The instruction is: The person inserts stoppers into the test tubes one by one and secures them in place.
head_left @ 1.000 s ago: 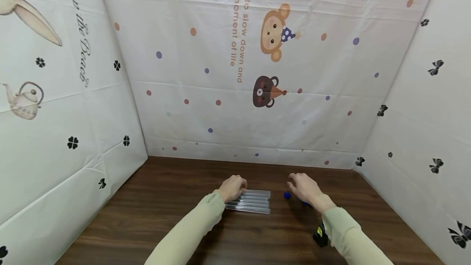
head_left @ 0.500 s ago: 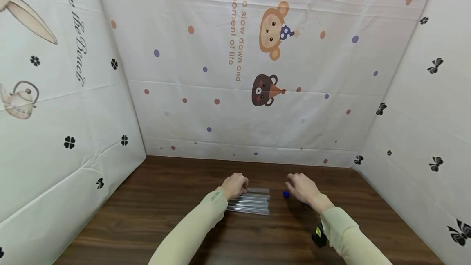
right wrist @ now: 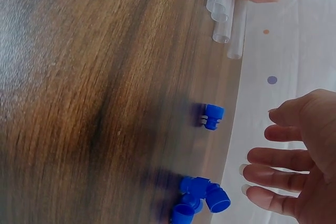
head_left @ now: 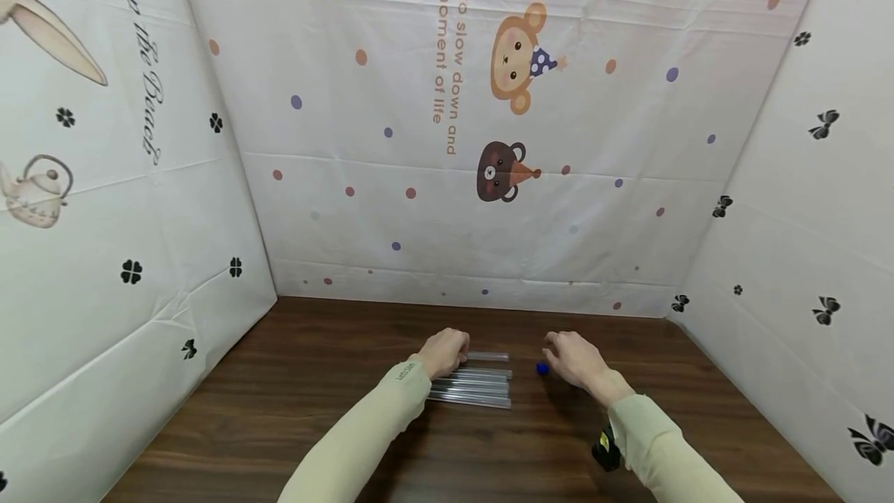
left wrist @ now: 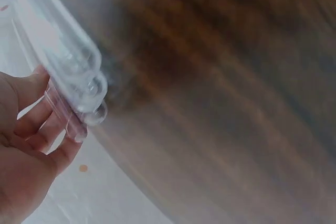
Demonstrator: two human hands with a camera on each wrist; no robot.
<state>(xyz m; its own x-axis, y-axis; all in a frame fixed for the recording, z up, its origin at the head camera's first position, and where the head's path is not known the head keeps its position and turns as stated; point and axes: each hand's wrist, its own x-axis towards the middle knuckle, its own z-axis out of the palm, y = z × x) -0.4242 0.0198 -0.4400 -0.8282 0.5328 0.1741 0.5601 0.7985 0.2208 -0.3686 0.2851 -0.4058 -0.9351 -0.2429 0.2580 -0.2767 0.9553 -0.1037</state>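
- Directions are for the head view, with 12 o'clock at the far edge of the tabletop (head_left: 335, 402).
- The left hand (head_left: 444, 353) grasps one clear tube (head_left: 489, 356), thumb on one side and fingers on the other; a side pinch probably suits something so slim and smooth, and leaves its far end uncovered.
- That tube lies at 12 o'clock from the row of clear tubes (head_left: 478, 390), slightly apart from it, which likely lets the fingers get round it without catching its neighbours.
- The row lies side by side, rounded ends towards 9 o'clock and open mouths towards 3; lying parallel and close probably helps keep the tubes from rolling.
- The right hand (head_left: 576, 357) is released and empty, fingers apart, at about 2 o'clock from a single blue cap (head_left: 542, 369) and not touching it.
- This cap sits at 3 o'clock from the row, near the open mouths; standing alone, it looks easier to reach than the bunched ones.
- The right wrist view shows more blue caps (right wrist: 198, 187) clustered further from the tubes; their exact number is unclear.
- A black object with a yellow patch (head_left: 605, 452) lies between 5 and 6 o'clock from the right hand, beside the right sleeve (head_left: 670, 452); its purpose cannot be told.
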